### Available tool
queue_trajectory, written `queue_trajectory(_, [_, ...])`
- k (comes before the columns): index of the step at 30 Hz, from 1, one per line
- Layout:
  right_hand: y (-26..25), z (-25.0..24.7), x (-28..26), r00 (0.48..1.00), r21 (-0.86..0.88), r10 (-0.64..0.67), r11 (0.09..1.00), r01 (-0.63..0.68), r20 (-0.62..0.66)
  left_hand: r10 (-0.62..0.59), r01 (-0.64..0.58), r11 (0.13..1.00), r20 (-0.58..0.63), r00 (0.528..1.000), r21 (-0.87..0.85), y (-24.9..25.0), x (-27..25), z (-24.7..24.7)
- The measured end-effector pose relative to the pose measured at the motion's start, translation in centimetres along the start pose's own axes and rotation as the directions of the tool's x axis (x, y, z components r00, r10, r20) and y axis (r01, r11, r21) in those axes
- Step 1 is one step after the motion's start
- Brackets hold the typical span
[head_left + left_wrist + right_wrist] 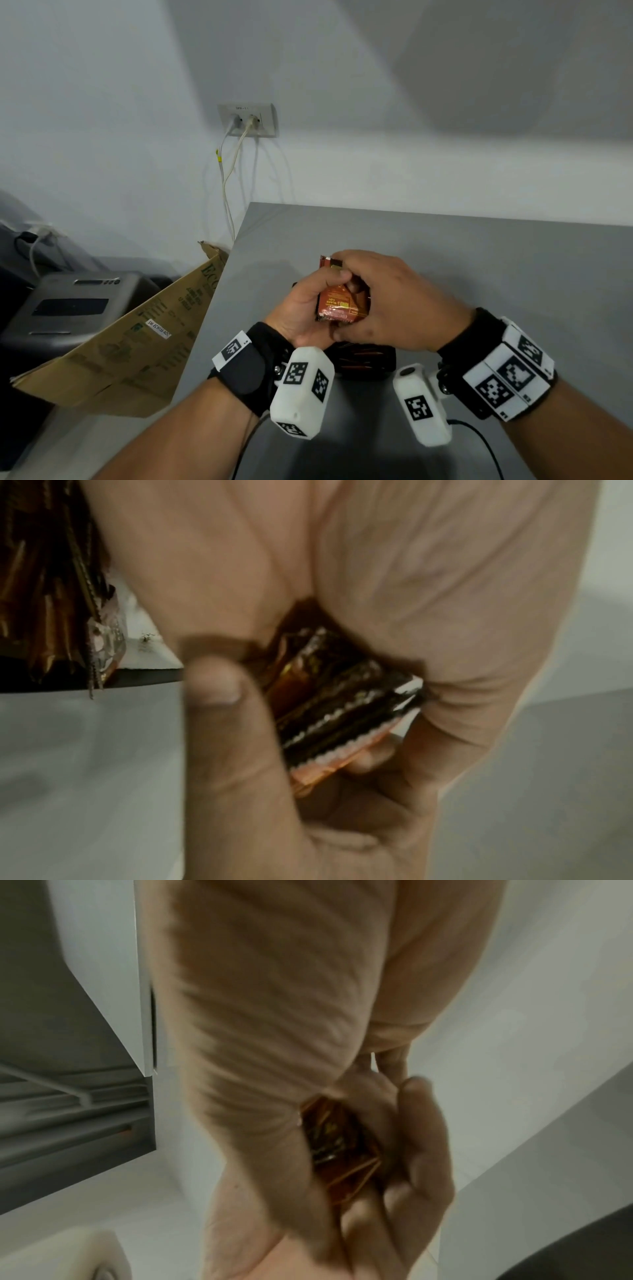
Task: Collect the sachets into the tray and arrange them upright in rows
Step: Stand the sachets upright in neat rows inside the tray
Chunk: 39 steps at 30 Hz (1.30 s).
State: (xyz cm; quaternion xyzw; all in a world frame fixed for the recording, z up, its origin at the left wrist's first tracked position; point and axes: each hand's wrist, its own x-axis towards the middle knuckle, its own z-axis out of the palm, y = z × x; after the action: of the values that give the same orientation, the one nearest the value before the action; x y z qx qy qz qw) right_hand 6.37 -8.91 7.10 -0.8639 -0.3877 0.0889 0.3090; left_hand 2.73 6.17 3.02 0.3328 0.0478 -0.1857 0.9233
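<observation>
Over the grey table (496, 260), both hands hold one small stack of orange-brown sachets (339, 305). My left hand (301, 301) cups the stack from the left, thumb on its front. From the right, my right hand (387, 301) curls its fingers over the stack's top and far side. In the left wrist view the sachets' (342, 704) serrated ends show between thumb and palm. The right wrist view shows only a sliver of the sachets (339, 1145). The black tray (390, 365) lies just below the hands, mostly hidden, with more sachets (41, 588) standing in it.
A flattened cardboard box (137, 335) leans on the table's left edge, with a grey machine (68, 308) behind it. A wall socket (248, 120) drops white cables behind the table's corner. A black cable (479, 442) runs over the near table.
</observation>
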Motion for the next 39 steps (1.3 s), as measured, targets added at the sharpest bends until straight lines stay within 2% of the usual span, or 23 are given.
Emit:
queue_trajectory(3, [0.1,0.1,0.1,0.998,-0.059,0.012,0.998,-0.015,-0.056,0.032,-0.031,0.999,0.014,0.999,-0.029,0.0,0.1,-0.1])
queue_trajectory(7, [0.4,-0.1,0.0,0.994,-0.005,0.012,1.000,-0.012,-0.109,0.056,-0.056,0.998,0.026,0.998,0.002,0.0,0.0,-0.5])
queue_trajectory(11, [0.8,0.1,0.0,1.000,-0.013,-0.006,1.000,0.006,-0.006,0.003,-0.006,0.996,0.036,0.999,0.088,0.1,0.1,-0.7])
queue_trajectory(15, [1.3,0.2,0.0,0.999,-0.027,-0.026,0.999,0.027,0.035,-0.026,0.024,0.997,0.036,0.999,0.068,0.3,0.2,-0.8])
queue_trajectory(18, [1.4,-0.2,-0.3,0.999,0.084,0.040,0.996,-0.041,0.018,0.004,-0.003,0.999,-0.015,1.000,0.051,0.4,0.5,-0.8])
queue_trajectory(20, [1.6,-0.5,-0.7,0.984,0.246,0.133,0.964,-0.100,-0.120,0.038,-0.035,0.997,-0.044,0.998,0.068,0.6,0.7,-0.9])
queue_trajectory(22, [2.2,-0.4,-0.8,0.933,0.390,0.252,0.910,-0.138,-0.258,0.074,-0.066,0.992,-0.079,0.994,0.106,0.7,0.7,-1.1])
queue_trajectory(23, [2.5,-0.3,-0.7,0.911,0.451,0.306,0.878,-0.158,-0.276,0.090,-0.079,0.989,-0.085,0.992,0.123,0.8,0.7,-1.2])
queue_trajectory(25, [3.0,0.3,-0.7,0.906,0.562,0.355,0.809,-0.175,-0.229,0.107,-0.092,0.982,-0.082,0.991,0.166,0.8,0.8,-1.2])
queue_trajectory(29, [3.4,0.8,-0.6,0.930,0.580,0.322,0.798,-0.165,-0.178,0.117,-0.091,0.965,-0.091,0.989,0.246,0.4,1.0,-1.3])
queue_trajectory(32, [3.3,0.4,-0.5,0.878,0.557,0.358,0.820,-0.132,-0.319,0.102,-0.071,0.975,-0.141,0.985,0.211,0.2,1.2,-1.4])
queue_trajectory(34, [3.1,-0.1,-0.5,0.850,0.646,0.383,0.760,-0.067,-0.362,0.059,-0.036,0.991,-0.177,0.983,0.132,0.4,1.2,-1.6])
queue_trajectory(36, [3.0,-0.5,-0.8,0.877,0.686,0.343,0.727,-0.022,-0.336,0.046,-0.028,0.995,-0.179,0.983,0.097,0.6,1.2,-1.9])
queue_trajectory(39, [2.5,-0.1,-1.2,0.931,0.614,0.254,0.788,-0.043,-0.261,0.078,-0.055,0.988,-0.156,0.985,0.146,0.7,1.1,-1.8])
